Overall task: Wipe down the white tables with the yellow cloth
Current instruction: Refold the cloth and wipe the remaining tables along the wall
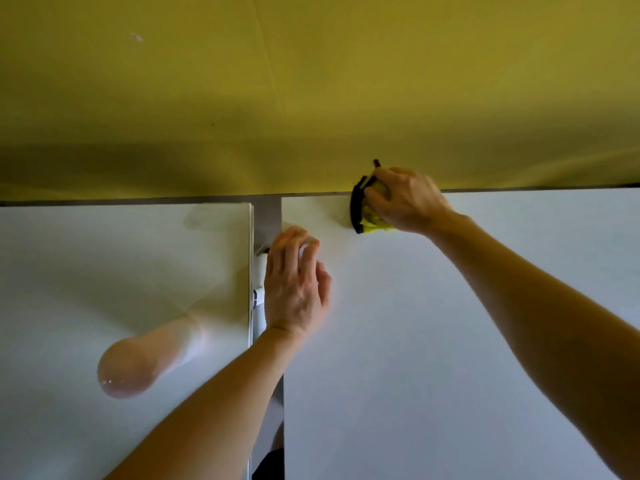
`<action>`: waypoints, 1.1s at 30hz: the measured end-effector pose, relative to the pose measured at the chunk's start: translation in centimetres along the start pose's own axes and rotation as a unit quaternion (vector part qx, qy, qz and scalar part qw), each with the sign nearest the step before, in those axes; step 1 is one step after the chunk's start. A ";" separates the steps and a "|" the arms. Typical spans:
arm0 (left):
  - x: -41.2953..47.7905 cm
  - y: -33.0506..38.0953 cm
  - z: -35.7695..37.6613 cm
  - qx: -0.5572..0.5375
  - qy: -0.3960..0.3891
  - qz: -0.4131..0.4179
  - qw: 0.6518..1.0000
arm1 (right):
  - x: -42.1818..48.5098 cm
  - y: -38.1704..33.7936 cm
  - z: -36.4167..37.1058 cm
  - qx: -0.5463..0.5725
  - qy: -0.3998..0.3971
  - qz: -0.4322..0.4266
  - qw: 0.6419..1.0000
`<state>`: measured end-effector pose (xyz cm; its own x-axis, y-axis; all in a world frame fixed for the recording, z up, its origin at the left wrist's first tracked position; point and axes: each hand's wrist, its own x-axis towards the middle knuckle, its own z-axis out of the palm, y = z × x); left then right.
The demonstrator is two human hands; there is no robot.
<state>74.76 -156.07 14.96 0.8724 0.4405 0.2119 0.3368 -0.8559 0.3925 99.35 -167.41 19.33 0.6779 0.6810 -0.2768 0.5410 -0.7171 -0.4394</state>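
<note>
Two white tables stand side by side against a yellow wall, the left table [121,271] and the right table [433,341], with a narrow gap between them. My right hand [405,199] grips a bunched yellow cloth [372,223] with a black edge, pressed on the far left part of the right table near the wall. My left hand [294,285] rests flat with fingers straight on the left edge of the right table, beside the gap. Most of the cloth is hidden under my right hand.
The yellow wall [311,81] runs right behind both tables. The gap [266,216] between the tables shows a grey floor and a white bracket [259,296]. A pinkish blurred reflection [131,365] lies on the glossy left table.
</note>
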 end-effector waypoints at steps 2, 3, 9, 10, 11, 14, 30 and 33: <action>0.0 0.1 0.0 0.009 -0.002 -0.004 1.000 | 2.1 -4.2 2.3 0.005 -0.014 -0.029 0.999; -0.1 0.1 0.0 0.012 -0.003 -0.006 1.000 | 2.9 -6.2 3.3 0.018 -0.025 -0.051 0.998; 0.2 0.4 -0.2 0.014 0.002 -0.011 1.000 | 1.9 -3.5 2.1 0.070 0.003 -0.057 0.996; 0.2 0.4 -0.3 0.008 0.002 -0.011 1.000 | 1.1 -2.2 1.6 0.060 0.012 -0.049 0.997; 0.2 0.5 -0.3 0.005 0.003 -0.010 1.000 | 0.2 -1.2 1.1 0.044 0.011 -0.045 0.998; 0.1 0.4 -0.3 0.012 0.015 -0.015 1.000 | -0.8 -0.9 1.2 -0.026 -0.007 -0.067 0.997; -3.3 4.1 -0.4 0.072 -0.040 -0.083 0.993 | -1.0 3.2 1.3 0.018 0.015 -0.145 0.989; -2.9 3.9 -0.5 0.106 -0.036 -0.078 0.991 | -0.3 1.4 2.8 0.006 0.048 -0.150 0.987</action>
<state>73.35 -160.54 16.27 0.8248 0.5571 0.0963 0.5290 -0.8205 0.2166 98.45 -168.22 16.41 0.5325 0.8450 -0.0500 0.7193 -0.4829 -0.4994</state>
